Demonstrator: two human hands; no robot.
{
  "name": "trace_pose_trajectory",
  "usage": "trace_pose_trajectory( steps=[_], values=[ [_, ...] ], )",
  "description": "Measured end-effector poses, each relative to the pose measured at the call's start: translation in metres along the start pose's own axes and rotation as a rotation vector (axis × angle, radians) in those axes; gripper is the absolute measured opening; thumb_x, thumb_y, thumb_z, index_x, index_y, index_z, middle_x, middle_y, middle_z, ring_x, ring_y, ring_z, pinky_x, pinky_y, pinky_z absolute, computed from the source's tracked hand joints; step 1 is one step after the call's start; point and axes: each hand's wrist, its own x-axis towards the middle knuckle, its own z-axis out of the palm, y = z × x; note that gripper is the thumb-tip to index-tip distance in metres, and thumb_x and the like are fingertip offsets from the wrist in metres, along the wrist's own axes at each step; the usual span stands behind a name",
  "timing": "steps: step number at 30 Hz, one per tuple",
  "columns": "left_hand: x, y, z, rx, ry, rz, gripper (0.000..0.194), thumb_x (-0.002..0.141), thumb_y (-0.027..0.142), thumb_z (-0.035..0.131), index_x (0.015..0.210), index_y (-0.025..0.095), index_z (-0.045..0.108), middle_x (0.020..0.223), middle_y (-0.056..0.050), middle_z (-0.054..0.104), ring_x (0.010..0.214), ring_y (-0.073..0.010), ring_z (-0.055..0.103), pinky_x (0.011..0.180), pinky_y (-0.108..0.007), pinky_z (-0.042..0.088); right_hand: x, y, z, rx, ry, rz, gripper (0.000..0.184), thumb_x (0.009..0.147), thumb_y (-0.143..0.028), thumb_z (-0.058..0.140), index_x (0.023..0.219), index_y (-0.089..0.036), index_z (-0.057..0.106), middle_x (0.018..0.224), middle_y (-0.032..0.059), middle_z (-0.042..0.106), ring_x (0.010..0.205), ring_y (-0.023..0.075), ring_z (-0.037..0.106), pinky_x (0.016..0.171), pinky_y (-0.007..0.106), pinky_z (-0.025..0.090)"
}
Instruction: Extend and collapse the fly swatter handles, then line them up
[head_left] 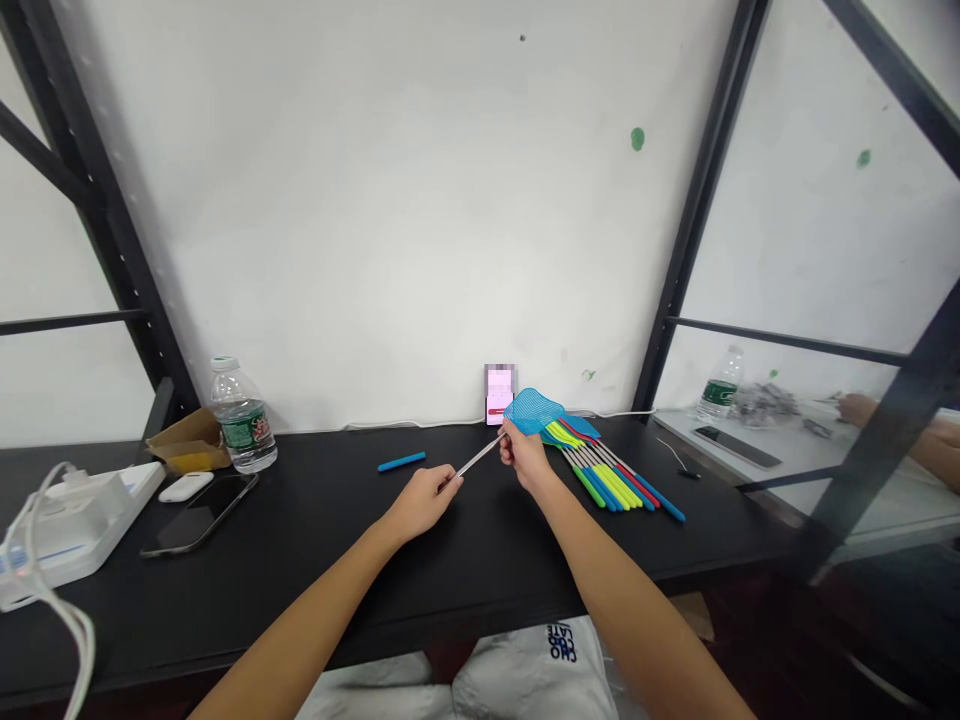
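A fly swatter (534,408) with a blue mesh head and a thin metal rod is held between both hands over the black table. My left hand (424,500) is closed on the lower end of the rod. Close to the mesh head, my right hand (523,452) pinches the neck and hides part of it. A loose blue handle tube (401,462) lies on the table left of the rod. To the right, several fly swatters (611,470) in green, blue, yellow and red lie fanned side by side, their heads toward the wall.
A phone (500,394) stands upright against the wall. At left are a water bottle (247,418), a cardboard box (189,441), a white earbud case (186,487), a dark phone (201,514) and a power strip (82,515) with cables. Black metal posts flank the table; another person's arm (911,435) shows far right.
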Motion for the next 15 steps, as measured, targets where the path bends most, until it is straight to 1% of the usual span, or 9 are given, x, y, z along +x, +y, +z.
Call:
trace_pose_trajectory(
  steps=[5,8,11,13,15],
  values=[
    [-0.001,0.000,0.001,0.015,-0.002,-0.011,0.037,0.091,0.047,0.036,0.069,0.019,0.049,0.061,0.003,0.051,0.057,-0.0124,0.046,0.055,-0.024,0.028,-0.005,0.003,0.005,-0.076,-0.072,0.024,0.033,0.071,-0.046,0.068,0.069,-0.015,0.057,0.051,-0.0044,0.048,0.037,0.0060,0.040,0.035,0.020,0.026],
    [0.000,-0.002,0.001,0.033,0.030,-0.009,0.036,0.092,0.046,0.035,0.075,0.020,0.052,0.064,0.002,0.054,0.059,-0.0131,0.049,0.056,-0.024,0.030,-0.004,0.002,0.004,-0.083,-0.064,0.021,0.034,0.071,-0.047,0.067,0.070,-0.014,0.056,0.051,-0.0043,0.049,0.037,0.0060,0.041,0.035,0.019,0.026],
    [0.004,-0.010,-0.006,0.135,0.157,-0.042,0.030,0.093,0.041,0.036,0.082,0.021,0.054,0.070,0.000,0.058,0.067,-0.0149,0.053,0.061,-0.025,0.034,-0.001,-0.002,0.001,-0.051,-0.013,0.002,0.035,0.072,-0.047,0.067,0.071,-0.015,0.055,0.051,-0.0046,0.048,0.038,0.0057,0.041,0.034,0.018,0.026],
    [0.009,-0.021,-0.014,0.258,0.257,-0.095,0.022,0.091,0.036,0.041,0.084,0.021,0.054,0.075,-0.001,0.059,0.072,-0.0158,0.055,0.065,-0.025,0.036,0.000,-0.005,-0.002,-0.027,0.030,-0.019,0.034,0.073,-0.047,0.066,0.071,-0.015,0.054,0.051,-0.0049,0.047,0.038,0.0054,0.041,0.034,0.018,0.026],
    [0.013,-0.035,-0.024,0.348,0.318,-0.150,0.013,0.088,0.030,0.045,0.089,0.021,0.055,0.081,-0.002,0.059,0.075,-0.0159,0.055,0.066,-0.025,0.038,0.002,-0.007,-0.004,-0.015,0.076,-0.040,0.033,0.074,-0.046,0.065,0.070,-0.016,0.053,0.051,-0.0052,0.046,0.037,0.0053,0.040,0.033,0.018,0.025]
  ],
)
